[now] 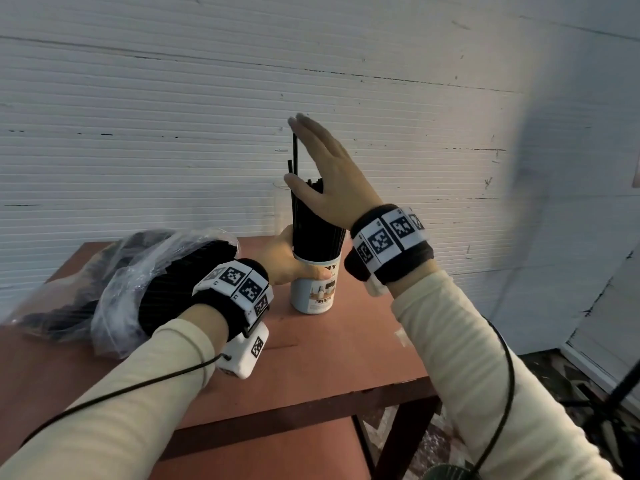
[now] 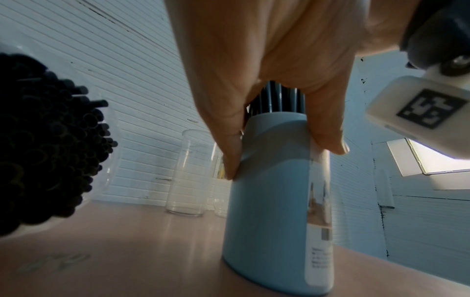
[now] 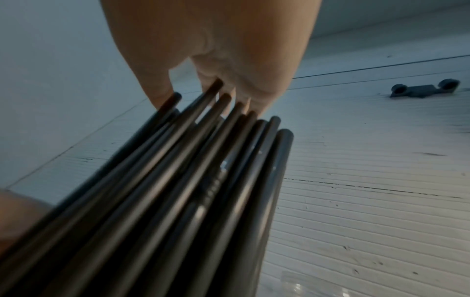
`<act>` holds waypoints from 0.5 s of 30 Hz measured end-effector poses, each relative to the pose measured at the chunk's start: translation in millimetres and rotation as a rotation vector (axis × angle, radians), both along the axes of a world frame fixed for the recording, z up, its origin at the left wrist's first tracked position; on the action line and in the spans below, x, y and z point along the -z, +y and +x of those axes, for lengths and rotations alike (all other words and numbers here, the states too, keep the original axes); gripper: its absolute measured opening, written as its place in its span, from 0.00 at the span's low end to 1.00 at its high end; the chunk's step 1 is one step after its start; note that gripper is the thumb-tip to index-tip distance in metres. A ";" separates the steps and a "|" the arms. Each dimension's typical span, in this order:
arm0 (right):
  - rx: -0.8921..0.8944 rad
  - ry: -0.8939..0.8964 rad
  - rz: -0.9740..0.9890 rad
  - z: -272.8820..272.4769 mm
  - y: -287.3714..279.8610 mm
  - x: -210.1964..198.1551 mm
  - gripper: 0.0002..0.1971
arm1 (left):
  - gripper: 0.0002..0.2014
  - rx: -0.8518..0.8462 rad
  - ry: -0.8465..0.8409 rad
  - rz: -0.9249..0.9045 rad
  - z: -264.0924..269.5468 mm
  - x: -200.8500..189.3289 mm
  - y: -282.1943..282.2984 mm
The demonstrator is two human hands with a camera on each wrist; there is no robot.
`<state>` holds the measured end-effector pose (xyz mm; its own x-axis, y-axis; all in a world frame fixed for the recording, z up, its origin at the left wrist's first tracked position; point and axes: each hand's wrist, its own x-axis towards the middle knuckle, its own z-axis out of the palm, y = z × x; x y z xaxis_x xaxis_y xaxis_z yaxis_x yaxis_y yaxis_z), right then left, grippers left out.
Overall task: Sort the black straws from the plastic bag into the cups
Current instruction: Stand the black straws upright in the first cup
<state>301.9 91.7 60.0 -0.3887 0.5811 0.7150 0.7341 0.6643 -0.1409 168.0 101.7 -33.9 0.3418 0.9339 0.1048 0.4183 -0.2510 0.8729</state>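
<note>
A pale blue cup (image 1: 314, 289) (image 2: 274, 201) stands upright on the reddish table (image 1: 329, 358), packed with black straws (image 1: 313, 220) (image 3: 178, 191). My left hand (image 1: 287, 261) (image 2: 274, 96) grips the cup near its rim, thumb on one side and fingers on the other. My right hand (image 1: 325, 171) (image 3: 211, 60) is held flat with straight fingers against the tops of the straws; one straw sticks up higher than the rest. A clear plastic bag (image 1: 114, 292) with many more black straws (image 2: 48, 144) lies on the table's left.
Two clear glass cups (image 2: 188, 174) stand behind the blue cup near the white ribbed wall (image 1: 173, 133). The table's right edge and front edge are close to the cup. Cables run from both wrist cameras.
</note>
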 end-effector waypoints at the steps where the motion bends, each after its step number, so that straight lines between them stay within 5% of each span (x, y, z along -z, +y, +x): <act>1: 0.008 -0.044 -0.042 -1.0 2.5 -2.2 0.28 | 0.47 -0.002 -0.010 -0.015 -0.1 -0.7 -0.7; 5: 0.066 -0.022 -0.054 1.9 2.2 5.2 0.13 | 0.48 -0.004 0.002 -0.034 0.7 -0.5 -0.8; 9: 0.086 0.122 0.039 10.6 -11.5 15.5 0.16 | 0.47 -0.027 -0.002 -0.020 2.4 0.8 -0.5; 13: 0.107 0.103 -0.123 11.4 -19.9 20.2 0.17 | 0.50 -0.004 0.013 -0.023 3.7 -0.1 -2.6; 15: 0.108 0.080 -0.138 11.2 -21.2 23.2 0.19 | 0.44 0.008 0.005 -0.016 5.0 -2.8 -5.4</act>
<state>313.1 70.4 36.7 -0.2638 0.7109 0.6519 0.7828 0.5527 -0.2860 173.1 96.3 -31.1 0.3498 0.9326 0.0884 0.4207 -0.2407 0.8747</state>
